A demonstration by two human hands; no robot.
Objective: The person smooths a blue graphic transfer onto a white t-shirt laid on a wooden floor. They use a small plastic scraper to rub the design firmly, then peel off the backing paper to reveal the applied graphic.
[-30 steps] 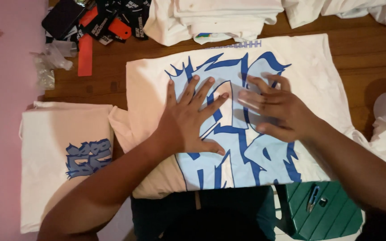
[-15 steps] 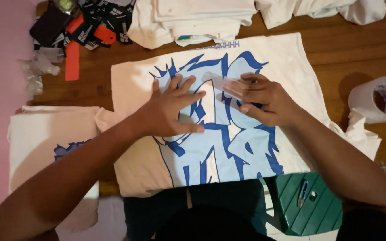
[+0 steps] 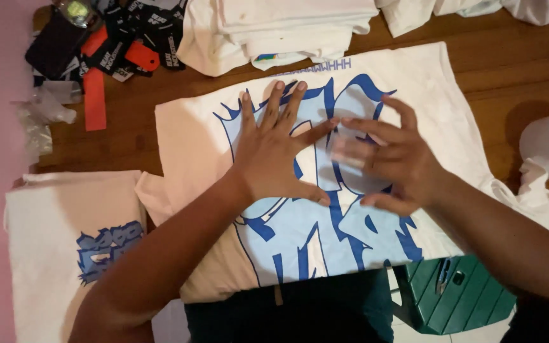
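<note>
I see both hands, left and right, pressed flat with fingers spread, gripping nothing, on the blue-printed white T-shirt beneath them.

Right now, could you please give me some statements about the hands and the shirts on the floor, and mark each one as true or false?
1. The left hand lies flat, fingers spread, on the big blue print of the white shirt. True.
2. The right hand rests on the green stool. False: it is on the same shirt, beside the left hand.
3. A second white shirt with a small blue print lies to the left. True.
4. The folded white shirts are stacked on the green stool. False: they lie on the wooden floor, beyond the spread shirt.
5. Black and orange tags lie at the upper left. True.
</note>
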